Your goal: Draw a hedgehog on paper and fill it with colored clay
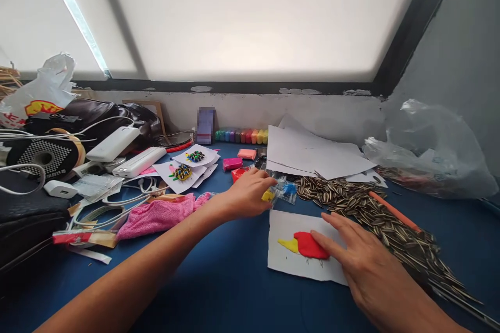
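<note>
My left hand (250, 192) reaches out over the blue table with its fingers curled down around some yellow clay (267, 195) in clear wrapping; the fingertips are partly hidden. A piece of blue clay (289, 189) in a clear bag lies just right of it. My right hand (361, 257) lies with fingers stretched on a white paper sheet (281, 221), a fingertip against a flat red clay shape (311, 246). A pointed yellow clay piece (288, 244) adjoins the red shape on its left. Short pencil lines show beneath the red clay.
Striped sunflower seeds (363, 208) spread at the right, with an orange stick (394, 212) on them. Behind lie white papers (312, 151) and a row of coloured clay (242, 136). Decorated paper pieces (182, 173), a pink cloth (160, 216) and power banks (138, 162) crowd the left.
</note>
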The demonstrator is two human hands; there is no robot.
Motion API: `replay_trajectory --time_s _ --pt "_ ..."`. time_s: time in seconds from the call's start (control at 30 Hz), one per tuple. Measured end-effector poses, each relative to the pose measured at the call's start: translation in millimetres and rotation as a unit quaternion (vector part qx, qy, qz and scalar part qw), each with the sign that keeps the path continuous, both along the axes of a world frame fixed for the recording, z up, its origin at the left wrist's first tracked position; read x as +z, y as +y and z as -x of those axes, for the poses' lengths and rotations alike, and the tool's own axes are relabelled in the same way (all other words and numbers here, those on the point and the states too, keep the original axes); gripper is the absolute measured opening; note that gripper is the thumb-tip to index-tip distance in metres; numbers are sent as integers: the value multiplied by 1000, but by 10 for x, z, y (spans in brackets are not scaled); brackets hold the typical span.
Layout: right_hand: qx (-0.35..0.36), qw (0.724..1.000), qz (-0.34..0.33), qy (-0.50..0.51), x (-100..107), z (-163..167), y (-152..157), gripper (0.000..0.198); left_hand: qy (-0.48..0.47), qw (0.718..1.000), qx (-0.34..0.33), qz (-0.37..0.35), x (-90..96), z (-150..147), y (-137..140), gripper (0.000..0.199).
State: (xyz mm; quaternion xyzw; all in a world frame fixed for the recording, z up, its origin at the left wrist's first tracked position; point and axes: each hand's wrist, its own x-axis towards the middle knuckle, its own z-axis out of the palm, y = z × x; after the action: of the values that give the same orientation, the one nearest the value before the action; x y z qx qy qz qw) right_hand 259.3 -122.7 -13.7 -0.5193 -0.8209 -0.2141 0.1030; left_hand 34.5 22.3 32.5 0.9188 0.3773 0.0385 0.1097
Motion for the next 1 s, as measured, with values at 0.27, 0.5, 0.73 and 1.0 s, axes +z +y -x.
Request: replay_trajectory --time_s 0.27,0.5,0.73,1.0 --pt "-8 999 -42 19 23 -1 23 58 -54 998 17 -2 -72 -3 81 51" --pt "12 998 -35 46 -18 -52 35 45 -180 982 17 49 -131 7 188 10" --pt "17 998 -31 45 10 -70 43 41 -316 942 83 73 -133 12 254 40" --pt "10 998 -40 46 -9 -96 63 40 -290 944 154 21 -66 224 445 35"
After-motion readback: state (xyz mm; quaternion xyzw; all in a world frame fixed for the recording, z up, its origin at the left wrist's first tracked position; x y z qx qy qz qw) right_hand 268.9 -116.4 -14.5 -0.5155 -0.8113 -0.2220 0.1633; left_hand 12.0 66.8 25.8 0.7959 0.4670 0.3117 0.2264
